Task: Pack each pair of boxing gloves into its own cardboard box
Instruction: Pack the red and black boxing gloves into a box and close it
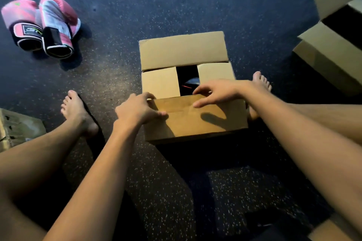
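Observation:
A cardboard box stands on the dark speckled floor between my bare feet. Its far flap and both side flaps are folded in, and a dark gap in the middle shows something black with a red line inside. My left hand grips the left end of the near flap. My right hand rests on the flap's top edge with fingers spread. A pair of pink and white boxing gloves lies on the floor at the far left, apart from both hands.
A second cardboard box stands open at the right edge. A flat cardboard piece lies at the left by my left foot. Another bit of cardboard shows at the bottom right corner. My right foot is beside the box.

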